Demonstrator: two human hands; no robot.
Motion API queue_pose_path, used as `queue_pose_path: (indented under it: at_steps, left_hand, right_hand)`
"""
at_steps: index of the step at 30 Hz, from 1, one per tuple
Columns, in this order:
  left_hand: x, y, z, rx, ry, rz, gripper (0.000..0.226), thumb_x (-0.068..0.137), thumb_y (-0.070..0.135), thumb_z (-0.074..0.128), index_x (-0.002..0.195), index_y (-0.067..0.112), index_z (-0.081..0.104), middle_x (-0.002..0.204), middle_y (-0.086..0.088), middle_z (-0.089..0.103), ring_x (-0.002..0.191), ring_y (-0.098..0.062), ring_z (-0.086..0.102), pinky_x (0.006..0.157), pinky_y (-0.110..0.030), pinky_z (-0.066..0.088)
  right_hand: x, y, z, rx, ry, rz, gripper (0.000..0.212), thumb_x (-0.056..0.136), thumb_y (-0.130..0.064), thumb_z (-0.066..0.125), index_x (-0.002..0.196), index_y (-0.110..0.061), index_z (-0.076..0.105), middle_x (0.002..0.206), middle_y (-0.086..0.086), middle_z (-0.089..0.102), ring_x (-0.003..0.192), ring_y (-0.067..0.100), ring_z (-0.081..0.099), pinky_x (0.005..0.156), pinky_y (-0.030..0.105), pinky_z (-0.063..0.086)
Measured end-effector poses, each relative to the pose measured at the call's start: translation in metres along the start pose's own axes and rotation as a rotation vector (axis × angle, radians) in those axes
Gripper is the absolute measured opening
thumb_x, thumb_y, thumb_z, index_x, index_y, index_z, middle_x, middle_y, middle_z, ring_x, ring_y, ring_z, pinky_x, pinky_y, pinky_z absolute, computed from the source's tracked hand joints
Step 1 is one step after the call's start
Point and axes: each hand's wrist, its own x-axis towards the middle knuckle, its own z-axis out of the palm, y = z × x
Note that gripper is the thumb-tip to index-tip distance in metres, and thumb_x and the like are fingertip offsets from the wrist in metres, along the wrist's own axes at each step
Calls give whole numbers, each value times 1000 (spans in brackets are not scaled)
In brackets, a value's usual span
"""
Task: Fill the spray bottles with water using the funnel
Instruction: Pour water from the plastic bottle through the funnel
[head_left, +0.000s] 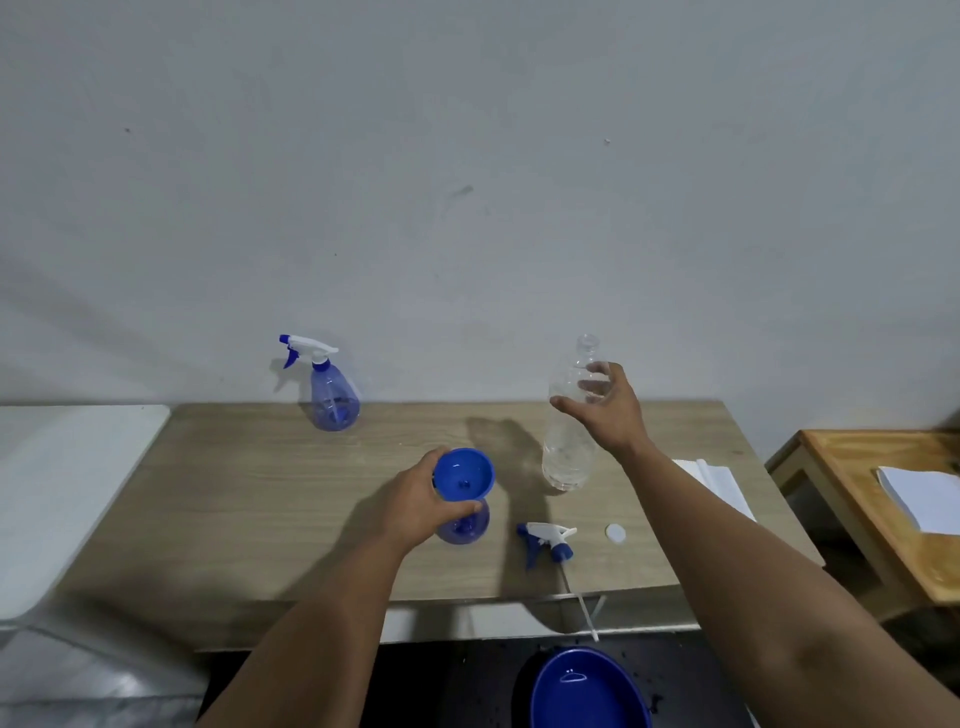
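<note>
The blue funnel (464, 475) sits in the neck of an open spray bottle (464, 525) that stands near the middle of the table (249, 467), a little toward its front edge. The left hand (423, 501) curls round the funnel's rim and the bottle's shoulder, steadying both. How much water this bottle holds cannot be told from above; the funnel's bowl shows only a wet sheen.

Its trigger head (548, 541) lies on its side just to the right, near the front edge, with its dip tube (584, 608) sticking out past that edge. So this bottle has been opened and fitted with the funnel, and it has yet to be closed.

A clear plastic water bottle (569, 421) stands uncapped further right and toward the back, with water visible only in its lower part. The right hand (605, 410) is at its upper body, fingers spread and loosely bent around it; whether they already grip it or are just beside it I cannot tell. A small white cap (615, 532) lies near the trigger head.

At the back edge, left of centre, a second spray bottle (332, 389) stands with its trigger head screwed on; its level is unclear, so I cannot judge whether it is done.

As I read it, the pour into the near bottle is the step in hand, with recapping left after it.

Beyond the table, a dark blue basin (587, 691) sits below the front edge, and white papers (719, 483) lie at the right edge.
</note>
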Motion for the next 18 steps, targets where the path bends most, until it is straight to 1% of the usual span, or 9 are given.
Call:
queue_pose_path:
  at_steps: [3, 7, 10, 12, 15, 18]
  left_hand:
    - [0, 2, 1, 15, -8, -10, 94, 46, 62, 89, 130, 45, 51, 111, 20, 68, 102, -5, 66, 90, -37, 58]
    - [-1, 4, 0, 37, -21, -14, 96, 46, 62, 88, 131, 44, 50, 112, 19, 68, 103, -5, 66, 91, -36, 57]
    - [-1, 5, -2, 49, -24, -7, 93, 47, 61, 88, 130, 44, 50, 112, 20, 68, 103, -5, 66, 92, -36, 57]
    - [0, 6, -1, 55, -29, -5, 92, 49, 60, 88, 130, 44, 50, 111, 21, 67, 103, -3, 65, 91, -35, 57]
    - [-1, 8, -3, 64, -34, -4, 93, 48, 62, 87, 131, 44, 49, 111, 21, 67, 103, -3, 65, 91, -34, 57]
    - [-2, 9, -5, 86, -45, -8, 98, 46, 65, 85, 133, 45, 46, 112, 22, 66, 104, -4, 64, 91, -34, 57]
  right_hand:
    - [-4, 12, 12, 32, 15, 19, 85, 68, -32, 100, 136, -28, 49, 128, 3, 63, 119, 24, 63, 101, 40, 54]
    - [-11, 27, 23, 42, 31, 40, 90, 66, -36, 101, 138, -30, 46, 133, 3, 61, 130, 25, 57, 108, 44, 51]
    - [-16, 28, 22, 60, 23, 62, 94, 65, -37, 101, 140, -31, 44, 136, 4, 60, 129, 22, 55, 105, 39, 50]
    - [-18, 30, 21, 39, 5, 65, 100, 63, -39, 102, 143, -32, 42, 134, 2, 58, 126, 20, 55, 103, 38, 51]
    - [-24, 37, 19, 4, -45, 129, 108, 64, -38, 101, 150, -30, 37, 133, 1, 54, 125, 21, 53, 107, 43, 52]
    - [-33, 45, 18, -68, -88, 196, 106, 69, -32, 99, 154, -22, 35, 139, 8, 57, 126, 27, 58, 108, 46, 52]
